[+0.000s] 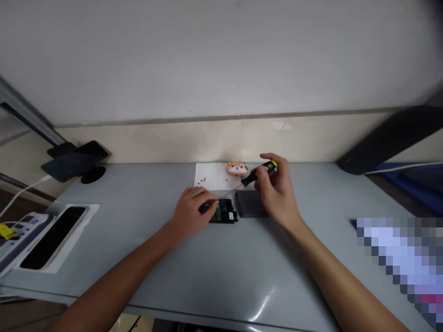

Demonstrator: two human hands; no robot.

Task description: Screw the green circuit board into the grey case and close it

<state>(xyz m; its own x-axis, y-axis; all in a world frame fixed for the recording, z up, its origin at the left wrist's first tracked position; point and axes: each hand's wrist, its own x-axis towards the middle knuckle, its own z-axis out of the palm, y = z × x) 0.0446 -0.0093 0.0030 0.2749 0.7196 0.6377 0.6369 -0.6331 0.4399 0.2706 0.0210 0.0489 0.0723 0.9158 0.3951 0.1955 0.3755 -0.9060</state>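
**Screwdriver at open device, left hand steadying**

Near edge: both bare forearms reach in over the grey worktop (pixel 221 267), glossy, with glare near the front edge. Blurred patch at near right, can't tell what it is. Near left: white power strip (pixel 14 233) and a black slab in a white tray (pixel 51 237).

Mid worktop: left hand (pixel 190 210) lies flat on the worktop, fingers closed on the left end of the small black device with green circuit board (pixel 223 211), pinning it down. Just right of it, touching or nearly, lies a dark grey cover (pixel 251 204). Right hand (pixel 277 189) is wrapped around a black-and-yellow screwdriver (pixel 259 171), thin shaft angled down-left toward the board.

Risk, as a judgement: the tip may slip and scratch the board if the left hand's hold loosens. The tiny screws (pixel 203 180) sit loose on the white paper (pixel 214 176); a sleeve or arm brush could scatter them.

Far: orange animal-face toy (pixel 237 168) on the paper's far edge, phone on a stand (pixel 74 159) far left, dark slanted object (pixel 391 138) far right, beige ledge and plain white wall behind.
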